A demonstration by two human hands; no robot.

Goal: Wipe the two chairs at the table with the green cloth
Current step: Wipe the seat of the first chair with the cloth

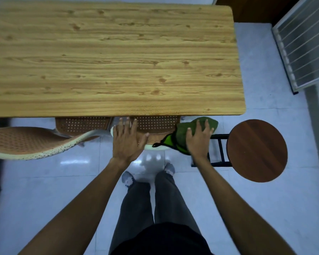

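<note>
Two brown perforated chairs with pale rims are tucked under the near edge of the wooden table. The right chair is straight ahead of me, and the left chair has its back curving toward me. My left hand lies flat and spread on the back of the right chair. My right hand presses the green cloth onto that chair's right side, fingers spread over it. A bright green corner of the cloth hangs over the chair's rim.
A round dark wooden stool on a black frame stands close to the right of the chair. A white wire rack leans at the far right. My legs and shoes stand on the pale tiled floor.
</note>
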